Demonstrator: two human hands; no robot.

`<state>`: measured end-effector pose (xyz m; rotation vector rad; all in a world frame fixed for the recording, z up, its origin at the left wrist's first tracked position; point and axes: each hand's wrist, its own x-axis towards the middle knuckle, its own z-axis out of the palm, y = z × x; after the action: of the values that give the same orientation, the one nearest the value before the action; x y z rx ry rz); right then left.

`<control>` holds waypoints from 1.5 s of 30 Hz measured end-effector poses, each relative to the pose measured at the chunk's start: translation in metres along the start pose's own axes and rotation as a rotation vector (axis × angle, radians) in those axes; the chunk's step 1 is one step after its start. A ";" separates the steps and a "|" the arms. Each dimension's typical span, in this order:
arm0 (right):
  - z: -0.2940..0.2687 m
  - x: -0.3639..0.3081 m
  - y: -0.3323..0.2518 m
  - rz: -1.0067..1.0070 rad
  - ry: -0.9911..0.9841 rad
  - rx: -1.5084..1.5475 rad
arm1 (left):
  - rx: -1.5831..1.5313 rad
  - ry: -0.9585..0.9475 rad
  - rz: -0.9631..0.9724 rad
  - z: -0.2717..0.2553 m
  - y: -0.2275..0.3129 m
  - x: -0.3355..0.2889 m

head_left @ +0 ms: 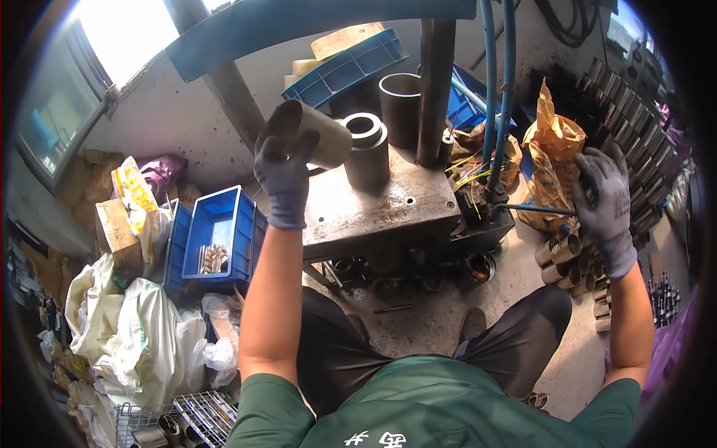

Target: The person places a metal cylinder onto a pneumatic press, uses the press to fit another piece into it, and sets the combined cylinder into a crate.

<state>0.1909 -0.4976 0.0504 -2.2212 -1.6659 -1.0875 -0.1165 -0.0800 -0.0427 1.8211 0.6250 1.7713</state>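
Observation:
My left hand (286, 175), in a grey work glove, is closed around a wide metal tube (326, 139). The tube is tilted, its open end toward the upper left. Just right of it, a metal cylinder (367, 164) with a ringed top stands on the steel press table (381, 201). My right hand (606, 205), also gloved, is raised at the right with its fingers apart and loosely curved. A thin lever rod (536, 210) ends at its palm side; whether they touch, I cannot tell.
Behind the cylinder stands another wide tube (400, 108) beside a press column (435, 89). A blue bin (220, 235) with small metal parts and white sacks (142, 336) lie left. Torn brown paper bags (551, 172), stacked tubes (567, 254) and blue hoses (502, 97) are at right.

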 end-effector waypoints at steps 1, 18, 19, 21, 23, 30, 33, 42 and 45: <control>-0.014 -0.010 -0.010 -0.031 -0.008 0.018 | 0.033 -0.015 -0.052 -0.010 -0.011 -0.016; 0.090 -0.038 -0.176 -0.322 -0.450 0.727 | 0.655 -0.279 -0.319 -0.044 -0.067 -0.067; 0.106 -0.044 -0.182 -0.243 -0.451 0.812 | 0.658 -0.277 -0.318 -0.046 -0.065 -0.065; 0.120 -0.050 -0.190 -0.111 -0.526 0.990 | 0.546 -0.177 -0.071 -0.050 -0.052 -0.063; 0.120 -0.046 -0.197 -0.115 -0.536 1.111 | 0.399 -0.137 0.024 -0.062 -0.035 -0.061; 0.126 -0.039 -0.207 0.077 -0.709 1.371 | -0.077 -0.164 -0.042 -0.049 -0.006 -0.088; 0.133 -0.031 -0.208 0.118 -0.705 1.305 | -0.892 -0.201 -0.711 -0.017 0.009 -0.107; 0.137 -0.035 -0.204 0.443 -0.621 1.664 | -1.423 -0.321 -1.317 0.026 0.006 -0.152; 0.135 -0.039 -0.200 0.519 -0.619 1.703 | -1.370 -0.353 -1.316 0.030 0.001 -0.158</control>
<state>0.0707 -0.3839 -0.1291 -1.4334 -1.0753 0.9783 -0.0925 -0.1851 -0.1627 0.4075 0.1787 0.5301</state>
